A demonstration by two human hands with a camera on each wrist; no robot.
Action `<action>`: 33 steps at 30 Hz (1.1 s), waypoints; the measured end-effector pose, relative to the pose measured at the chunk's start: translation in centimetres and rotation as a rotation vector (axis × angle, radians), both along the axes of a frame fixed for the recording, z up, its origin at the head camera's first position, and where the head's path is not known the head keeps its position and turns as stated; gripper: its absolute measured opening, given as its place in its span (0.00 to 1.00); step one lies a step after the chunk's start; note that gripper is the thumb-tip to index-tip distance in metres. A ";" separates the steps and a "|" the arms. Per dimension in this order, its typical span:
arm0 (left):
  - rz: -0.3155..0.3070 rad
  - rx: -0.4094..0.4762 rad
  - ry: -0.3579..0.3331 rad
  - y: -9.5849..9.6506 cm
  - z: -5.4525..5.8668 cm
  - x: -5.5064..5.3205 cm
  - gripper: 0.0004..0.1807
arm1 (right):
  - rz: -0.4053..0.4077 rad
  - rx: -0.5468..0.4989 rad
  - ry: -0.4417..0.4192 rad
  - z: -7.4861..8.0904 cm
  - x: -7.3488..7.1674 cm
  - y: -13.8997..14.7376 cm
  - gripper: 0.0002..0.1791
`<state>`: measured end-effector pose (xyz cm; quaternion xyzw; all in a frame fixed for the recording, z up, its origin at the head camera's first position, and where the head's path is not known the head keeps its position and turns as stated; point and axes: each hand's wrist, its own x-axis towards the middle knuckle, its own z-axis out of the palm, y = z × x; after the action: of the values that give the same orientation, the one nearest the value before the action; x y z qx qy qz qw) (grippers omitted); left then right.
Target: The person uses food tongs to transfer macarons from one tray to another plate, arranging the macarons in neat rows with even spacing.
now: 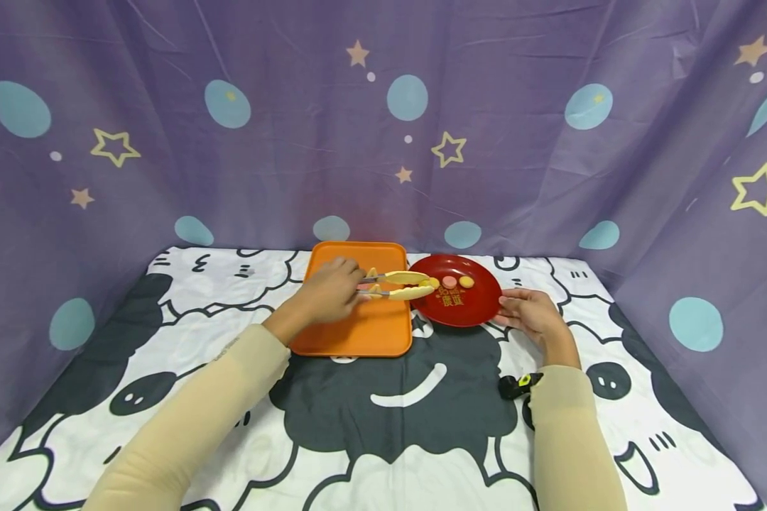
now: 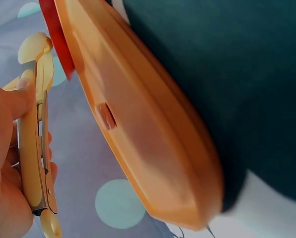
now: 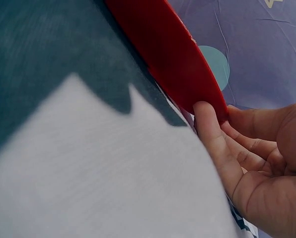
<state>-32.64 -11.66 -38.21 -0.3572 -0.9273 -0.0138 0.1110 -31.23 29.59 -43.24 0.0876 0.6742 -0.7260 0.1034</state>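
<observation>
My left hand [image 1: 332,289] grips a pair of tongs [image 1: 404,277] with cream-coloured heads and handles, above the orange tray [image 1: 351,333]. The tong heads reach over the left part of a red plate [image 1: 466,312] with gold lettering. At their tips is a small yellow disc [image 1: 434,282]; whether they pinch it I cannot tell. A pink disc [image 1: 449,282] and another yellow disc [image 1: 466,282] lie on the plate. My right hand [image 1: 532,312] pinches the plate's right rim, thumb and fingers on either side in the right wrist view. A small pinkish piece [image 2: 106,116] lies on the tray.
The tray and plate stand side by side near the back of a table covered by a black-and-white cartoon cloth [image 1: 415,468]. A purple curtain [image 1: 294,142] with stars and blue spots hangs behind and at both sides.
</observation>
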 end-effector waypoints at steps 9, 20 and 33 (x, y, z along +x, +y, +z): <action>0.003 -0.081 0.018 2.1 -0.2 -0.4 0.24 | 0.001 0.000 0.009 -0.1 -0.1 0.0 0.25; 0.010 -0.086 -0.042 3.7 -0.6 -0.9 0.27 | -0.006 0.013 0.002 -0.3 -0.2 -0.1 0.24; 0.035 -0.105 -0.055 4.1 -0.5 -1.3 0.27 | 0.001 0.005 0.009 -0.2 -0.1 0.1 0.25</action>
<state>-33.92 -7.61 -38.71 -0.3457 -0.9356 0.0268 0.0667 -31.37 29.73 -43.47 0.0845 0.6765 -0.7247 0.1006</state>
